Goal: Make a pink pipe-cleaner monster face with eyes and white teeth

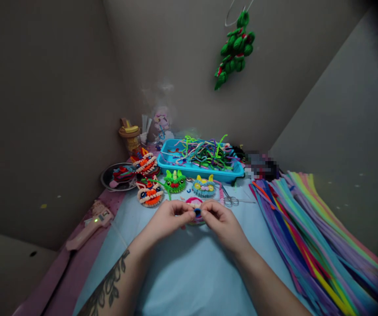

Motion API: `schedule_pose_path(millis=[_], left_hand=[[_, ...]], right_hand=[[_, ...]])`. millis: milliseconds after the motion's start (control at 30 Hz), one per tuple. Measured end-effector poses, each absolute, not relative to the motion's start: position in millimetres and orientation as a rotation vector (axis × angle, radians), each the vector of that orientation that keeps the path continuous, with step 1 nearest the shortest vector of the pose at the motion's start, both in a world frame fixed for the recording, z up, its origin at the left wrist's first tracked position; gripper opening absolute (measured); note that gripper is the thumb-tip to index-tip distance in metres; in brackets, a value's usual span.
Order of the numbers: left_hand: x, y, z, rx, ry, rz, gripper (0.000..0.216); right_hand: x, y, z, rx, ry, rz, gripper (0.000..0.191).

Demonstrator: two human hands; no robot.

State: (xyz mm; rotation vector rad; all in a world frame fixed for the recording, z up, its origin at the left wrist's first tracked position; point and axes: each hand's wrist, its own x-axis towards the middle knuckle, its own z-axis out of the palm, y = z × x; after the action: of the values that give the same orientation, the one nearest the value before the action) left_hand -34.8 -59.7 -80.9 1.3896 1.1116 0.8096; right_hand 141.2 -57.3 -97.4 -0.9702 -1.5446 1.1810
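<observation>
Over the middle of the table, my left hand and my right hand meet with thumbs and fingers pinched. Between the fingertips is a small dark blue pipe cleaner piece, gripped from both sides; it looks curled. Just behind and under it is a pink and multicoloured pipe cleaner piece, mostly hidden by my hands. Beyond my fingers sit a green animal head and a light blue and yellow one. An orange and cream head lies to the left.
A blue tray of pipe cleaner offcuts stands behind. Scissors lie right of the heads. Long pipe cleaners cover the right side. At left are a pink glue gun with a lit green light and a metal bowl.
</observation>
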Motion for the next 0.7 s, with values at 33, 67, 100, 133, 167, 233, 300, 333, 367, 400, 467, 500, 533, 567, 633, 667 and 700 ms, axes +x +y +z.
schedule_pose_path(millis=[33, 67, 100, 133, 167, 233, 300, 333, 367, 400, 467, 500, 533, 567, 633, 667, 700], left_hand=[[-35, -60, -81, 1.391, 1.115, 0.807, 0.032], [-34, -60, -81, 1.394, 1.121, 0.808, 0.031], [-34, -60, -81, 1.396, 1.128, 0.812, 0.03], [-34, -60, -81, 1.397, 1.137, 0.817, 0.029], [-34, -60, -81, 1.4, 1.146, 0.821, 0.028], [-33, -61, -80, 1.41, 1.157, 0.828, 0.025], [-32, -61, -78, 1.433, 1.166, 0.831, 0.024], [-32, -62, -77, 1.452, 1.172, 0.836, 0.023], [-31, -62, -77, 1.483, 1.183, 0.848, 0.022], [-31, -63, -77, 1.531, 1.202, 0.872, 0.021], [-31, -64, -78, 1.723, 1.256, 0.972, 0.019], [-31, -64, -79, 1.879, 1.268, 1.059, 0.017], [-32, -64, -81, 2.066, 1.261, 1.151, 0.016], [-34, -64, -82, 2.273, 1.227, 1.234, 0.013], [-38, -66, -82, 2.673, 1.097, 1.337, 0.01], [-40, -67, -81, 2.832, 1.031, 1.362, 0.011], [-42, -68, -79, 2.957, 0.986, 1.372, 0.014]], right_hand=[[141, -57, -97, -0.971, -1.544, 1.18, 0.019], [141, -58, -97, -0.972, -1.543, 1.179, 0.019], [140, -58, -97, -0.977, -1.541, 1.178, 0.019], [140, -58, -97, -0.984, -1.539, 1.177, 0.019], [140, -58, -97, -0.992, -1.535, 1.179, 0.02], [140, -58, -97, -1.002, -1.523, 1.194, 0.021], [139, -58, -97, -1.002, -1.49, 1.225, 0.022], [139, -58, -97, -1.001, -1.461, 1.245, 0.022], [139, -57, -97, -1.001, -1.424, 1.271, 0.023], [139, -57, -97, -1.004, -1.381, 1.307, 0.025], [140, -58, -95, -1.008, -1.266, 1.422, 0.029], [140, -58, -94, -1.002, -1.201, 1.516, 0.031], [142, -58, -92, -0.987, -1.134, 1.628, 0.032], [143, -59, -90, -0.964, -1.071, 1.748, 0.034], [146, -60, -87, -0.917, -0.965, 1.975, 0.036], [148, -60, -86, -0.903, -0.925, 2.064, 0.037], [149, -61, -86, -0.896, -0.889, 2.132, 0.037]])
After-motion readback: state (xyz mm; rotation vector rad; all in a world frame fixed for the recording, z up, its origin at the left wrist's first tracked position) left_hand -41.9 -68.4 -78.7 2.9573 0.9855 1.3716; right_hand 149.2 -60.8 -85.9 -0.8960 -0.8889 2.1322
